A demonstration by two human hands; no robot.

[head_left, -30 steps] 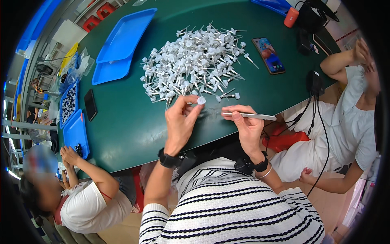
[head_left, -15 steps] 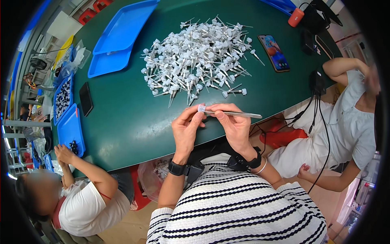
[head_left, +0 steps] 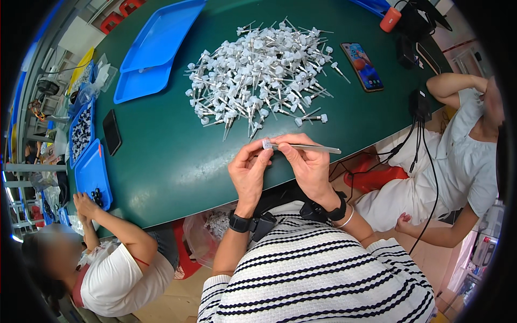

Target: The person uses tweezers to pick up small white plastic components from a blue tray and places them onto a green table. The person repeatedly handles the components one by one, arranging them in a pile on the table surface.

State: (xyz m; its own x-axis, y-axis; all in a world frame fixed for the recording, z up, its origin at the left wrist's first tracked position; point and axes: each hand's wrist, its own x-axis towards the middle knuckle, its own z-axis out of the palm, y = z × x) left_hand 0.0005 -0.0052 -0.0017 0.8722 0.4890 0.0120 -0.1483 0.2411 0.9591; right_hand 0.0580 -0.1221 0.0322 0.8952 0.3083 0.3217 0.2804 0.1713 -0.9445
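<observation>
Between the thumb and fingers of my left hand is a small white plastic part. My right hand pinches a pair of metal tweezers, whose tip end meets the white part; the exact contact is too small to make out. Both hands are held close together at the table's near edge. Just beyond them spreads a big heap of white-headed parts with thin metal shafts, several lying loose at its near side.
Blue trays lie at the far left, with a dark phone nearer. A lit phone rests right of the heap. One co-worker's hand is by a blue tray; another person sits right, near hanging black cables.
The tweezers have shifted slightly left and up, with their tip still at the white part. My left hand stays nearly in place, holding the part.
</observation>
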